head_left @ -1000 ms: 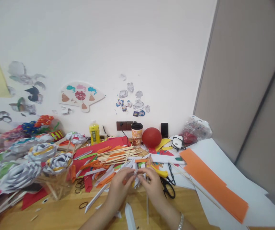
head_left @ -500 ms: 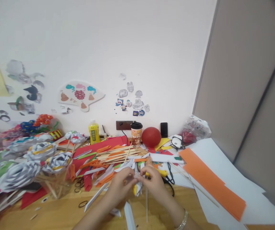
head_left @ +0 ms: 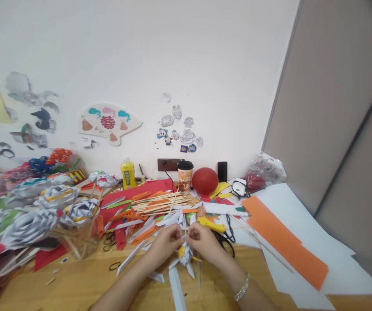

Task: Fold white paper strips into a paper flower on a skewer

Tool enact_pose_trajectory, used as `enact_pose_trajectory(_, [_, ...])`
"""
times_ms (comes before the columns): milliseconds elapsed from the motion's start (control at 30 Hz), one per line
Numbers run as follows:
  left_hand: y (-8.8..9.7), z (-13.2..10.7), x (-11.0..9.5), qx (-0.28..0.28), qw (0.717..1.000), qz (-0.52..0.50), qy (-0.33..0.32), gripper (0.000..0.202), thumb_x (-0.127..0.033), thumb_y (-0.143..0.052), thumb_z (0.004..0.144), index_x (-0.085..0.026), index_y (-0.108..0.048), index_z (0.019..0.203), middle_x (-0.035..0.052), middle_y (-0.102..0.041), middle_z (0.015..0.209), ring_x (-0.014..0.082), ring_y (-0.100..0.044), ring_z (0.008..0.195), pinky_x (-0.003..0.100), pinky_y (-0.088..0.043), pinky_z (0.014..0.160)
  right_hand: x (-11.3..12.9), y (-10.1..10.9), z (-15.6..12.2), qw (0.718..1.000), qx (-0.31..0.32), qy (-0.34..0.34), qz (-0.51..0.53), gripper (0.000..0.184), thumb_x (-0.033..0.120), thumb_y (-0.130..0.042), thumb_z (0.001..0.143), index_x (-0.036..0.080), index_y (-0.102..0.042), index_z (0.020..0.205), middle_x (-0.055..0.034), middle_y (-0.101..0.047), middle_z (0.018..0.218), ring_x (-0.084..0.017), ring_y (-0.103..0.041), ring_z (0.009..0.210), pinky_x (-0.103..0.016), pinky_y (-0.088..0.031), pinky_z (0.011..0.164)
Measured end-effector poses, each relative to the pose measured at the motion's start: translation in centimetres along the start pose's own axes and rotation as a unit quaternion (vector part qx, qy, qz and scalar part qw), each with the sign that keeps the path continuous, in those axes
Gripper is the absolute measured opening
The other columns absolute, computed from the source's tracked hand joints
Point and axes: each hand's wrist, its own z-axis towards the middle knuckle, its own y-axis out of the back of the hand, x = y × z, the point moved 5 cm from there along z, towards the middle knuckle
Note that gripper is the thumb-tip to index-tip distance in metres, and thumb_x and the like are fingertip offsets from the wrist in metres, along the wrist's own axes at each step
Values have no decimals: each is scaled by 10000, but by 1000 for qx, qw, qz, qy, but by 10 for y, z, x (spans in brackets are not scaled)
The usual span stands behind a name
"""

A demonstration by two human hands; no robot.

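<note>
The wooden table (head_left: 76,285) was big and messy. Above it, the left hand (head_left: 165,245) and the right hand (head_left: 205,244) were close together, fingers curled, tips pinched. A long white paper strip (head_left: 177,288) lay nearer the person. The white-and-yellow paper flower (head_left: 185,255) was between the hands, held at its far end, running straight toward the person. Neither hand looked nearer to it.

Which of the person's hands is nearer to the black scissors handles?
Right. The right hand is just left of the black scissors handles, with its wrist close by; the left hand is farther left, beyond the right hand.
</note>
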Motion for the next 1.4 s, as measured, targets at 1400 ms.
enact_pose_trajectory(1400, [8, -2, -3, -89, 994, -54, 42, 221, -386, -432, 732, -197, -422, 618, -40, -416, 596, 137, -414, 599, 246, -365, 568, 58, -6, -24, 967, 46, 185, -167, 242, 200, -541, 778, 210, -644, 998, -55, -641, 959, -175, -563, 894, -300, -420, 805])
